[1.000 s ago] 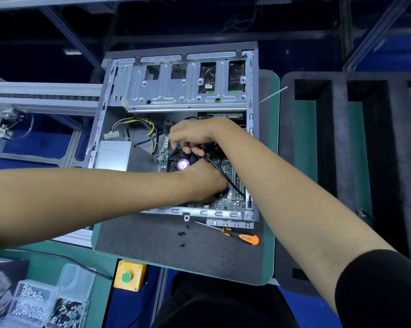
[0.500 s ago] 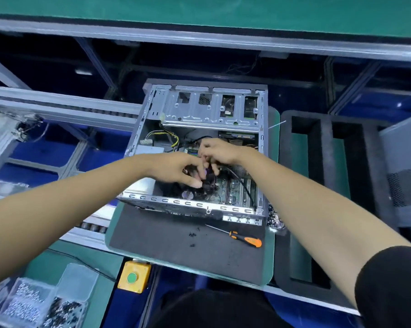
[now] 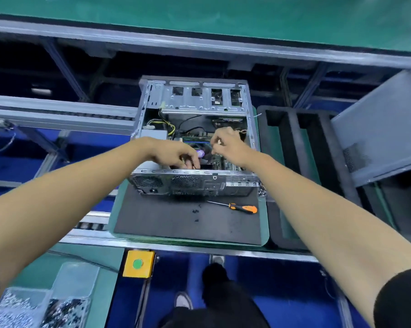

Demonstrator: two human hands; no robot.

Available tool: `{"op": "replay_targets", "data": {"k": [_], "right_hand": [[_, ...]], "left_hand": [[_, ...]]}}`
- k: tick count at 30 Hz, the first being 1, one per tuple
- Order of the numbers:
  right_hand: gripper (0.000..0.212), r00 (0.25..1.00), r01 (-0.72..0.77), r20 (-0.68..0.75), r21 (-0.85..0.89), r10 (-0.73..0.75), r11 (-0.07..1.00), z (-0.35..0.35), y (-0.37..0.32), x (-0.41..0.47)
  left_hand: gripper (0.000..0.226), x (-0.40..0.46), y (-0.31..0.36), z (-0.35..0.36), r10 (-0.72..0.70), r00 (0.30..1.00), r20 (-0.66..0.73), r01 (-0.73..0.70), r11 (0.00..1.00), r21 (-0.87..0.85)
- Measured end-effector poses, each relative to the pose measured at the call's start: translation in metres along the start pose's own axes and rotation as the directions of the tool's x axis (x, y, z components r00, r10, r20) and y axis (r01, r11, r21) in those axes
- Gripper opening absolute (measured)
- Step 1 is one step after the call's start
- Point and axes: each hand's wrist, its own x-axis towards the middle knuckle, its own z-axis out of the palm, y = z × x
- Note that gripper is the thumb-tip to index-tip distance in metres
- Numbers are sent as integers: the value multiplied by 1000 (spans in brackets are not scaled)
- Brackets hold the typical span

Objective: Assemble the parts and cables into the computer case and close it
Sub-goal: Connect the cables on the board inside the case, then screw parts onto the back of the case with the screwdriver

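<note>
Cabling inside the computer case (image 3: 195, 183) is your step: left hand (image 3: 176, 155) curls onto something hidden, right hand (image 3: 225, 144) pinches a small connector, so seat it next.

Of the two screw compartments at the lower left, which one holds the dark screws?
The right compartment holds the dark screws; the left compartment beside it holds shiny silver ones.

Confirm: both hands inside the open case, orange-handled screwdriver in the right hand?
Not quite. Head view shows the orange-handled screwdriver lying on the dark mat in front of the case, untouched. Both the left hand and right hand are inside the open case.
</note>
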Motion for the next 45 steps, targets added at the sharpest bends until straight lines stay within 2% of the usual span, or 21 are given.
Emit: {"op": "replay_targets", "data": {"k": [3, 6, 8, 10, 13, 14, 15, 17, 20, 23, 25, 28, 31, 35, 37, 41, 45], "right_hand": [[24, 999, 53, 4, -133, -53, 990, 0, -6, -26], [39, 957, 257, -39, -359, -289, 898, -3, -12, -59], [44, 884, 410, 3, -490, -468, 770, -4, -11, -78], [40, 792, 536, 134, -621, -596, 572, 0, -2, -95], [37, 680, 632, 383, -738, -626, 235, 14, 25, -115], [38, 662, 649, 427, -737, -616, 187, 19, 37, -120], [40, 663, 659, 447, -730, -601, 183, 26, 46, -124], [48, 704, 650, 455, -722, -545, 237, 39, 57, -126], [51, 832, 536, 410, -769, -375, 349, 70, 64, -127], [44, 961, 277, 224, -773, -163, 571, 99, 68, -127], [36, 990, 141, 86, -714, -115, 686, 115, 75, -128], [23, 980, -49, -187, -543, -64, 839, 135, 86, -134], [20, 922, -169, -388, -395, 3, 903, 146, 92, -140], [11, 899, -149, -437, -353, -22, 924, 146, 92, -144], [13, 894, -145, -447, -328, -18, 934, 145, 91, -145], [19, 876, -159, -482, -261, 15, 952, 147, 90, -147], [23, 867, -195, -495, -226, 60, 954, 148, 90, -147]], "left_hand": [[26, 4, 10, 11, -40, 999, -24, 43, 993, 114], [23, 3, 10, 28, -56, 979, -197, 106, 961, 256], [23, 2, 4, 38, -9, 937, -349, 131, 935, 329], [23, 3, -1, 43, 28, 912, -409, 121, 935, 334], [26, 2, -2, 43, 39, 902, -430, 122, 932, 340], [27, 2, -3, 44, 38, 897, -440, 127, 932, 338], [28, 2, -3, 44, 36, 892, -452, 132, 933, 335], [28, 3, -4, 45, 34, 880, -474, 141, 933, 330], [26, 5, -5, 46, 40, 860, -509, 146, 936, 321], [24, 7, -6, 47, 36, 855, -517, 134, 948, 288], [23, 7, -7, 47, 38, 857, -514, 103, 964, 244], [28, 8, -6, 46, 50, 862, -504, 69, 974, 215], [32, 9, -6, 45, 51, 865, -499, 15, 992, 127], [23, 8, -6, 43, 84, 859, -506, -89, 996, 16], [22, 6, -4, 43, 97, 860, -502, -122, 992, -18], [20, 2, 1, 45, 97, 898, -429, -71, 995, 75], [21, -3, 4, 50, 78, 888, -453, -1, 986, 167]]}}
